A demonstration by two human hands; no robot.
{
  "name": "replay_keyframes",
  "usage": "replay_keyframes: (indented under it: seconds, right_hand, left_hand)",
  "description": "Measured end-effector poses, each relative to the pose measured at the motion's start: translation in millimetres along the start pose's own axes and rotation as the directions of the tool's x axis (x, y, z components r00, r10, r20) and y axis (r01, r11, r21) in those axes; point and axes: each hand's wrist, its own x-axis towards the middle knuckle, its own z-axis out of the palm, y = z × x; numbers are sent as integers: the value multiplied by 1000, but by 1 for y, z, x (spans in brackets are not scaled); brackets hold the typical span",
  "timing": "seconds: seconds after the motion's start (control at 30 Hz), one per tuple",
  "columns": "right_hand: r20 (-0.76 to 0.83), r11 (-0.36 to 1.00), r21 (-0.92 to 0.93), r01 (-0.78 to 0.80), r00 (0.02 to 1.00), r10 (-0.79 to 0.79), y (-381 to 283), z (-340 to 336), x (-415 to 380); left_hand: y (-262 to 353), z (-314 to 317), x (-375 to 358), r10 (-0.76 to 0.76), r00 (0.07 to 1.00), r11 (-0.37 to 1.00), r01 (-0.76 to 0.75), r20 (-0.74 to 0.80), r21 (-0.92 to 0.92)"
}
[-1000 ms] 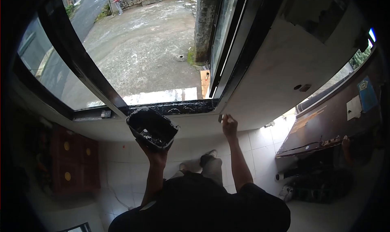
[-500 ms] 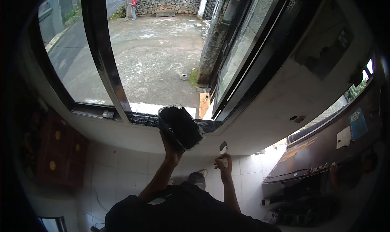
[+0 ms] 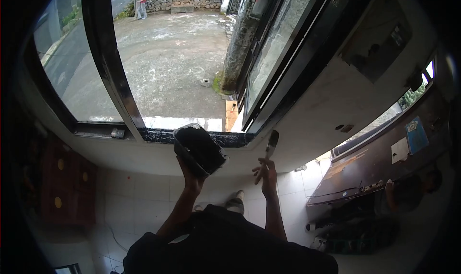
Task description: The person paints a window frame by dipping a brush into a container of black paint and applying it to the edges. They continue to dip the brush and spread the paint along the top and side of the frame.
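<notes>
My left hand (image 3: 193, 182) grips a tub (image 3: 200, 151) from below and its near side. The tub is dark inside, with black paint and pale smears along its rim, and it tilts in front of the window sill. My right hand (image 3: 266, 172) is closed around the handle of a paintbrush (image 3: 272, 143). The dark bristles point up, close by the lower right corner of the window frame (image 3: 242, 138). Some fingers of that hand stick out to the left of the handle. Black, patchy paint covers the sill (image 3: 161, 135) behind the tub.
An open window pane (image 3: 276, 53) swings outward on the right. A brown drawer cabinet (image 3: 67, 182) stands at the left. Another person (image 3: 408, 197) is at the far right beside a dark wooden panel (image 3: 355, 175). Outside, a person in red (image 3: 142, 5) stands by a stone wall.
The paintbrush has risen toward the window frame's corner, its bristles pointing up, and my right-hand grip has shifted. The tub stays in my left hand. The whole view has shifted slightly.
</notes>
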Motion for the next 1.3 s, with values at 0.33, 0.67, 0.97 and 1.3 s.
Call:
replay_keyframes:
  seconds: [0.33, 0.67, 0.97, 1.3]
  right_hand:
    - [-376, 807, -483, 339, 752, -541, -39, -18, 57]
    - [-347, 507, -850, 144, 572, -743, -30, -36, 120]
    - [-418, 482, -831, -276, 882, -216, 87, -26, 73]
    - [-378, 422, -865, -271, 906, -193, -18, -37, 98]
  left_hand:
    - [-6, -18, 7, 98, 995, 993, -98, -10, -71]
    - [-5, -7, 8, 93, 994, 995, -95, -56, -19]
    - [2, 4, 11, 80, 997, 995, -81, -21, -66]
    - [2, -11, 15, 133, 989, 986, -125, 62, -110]
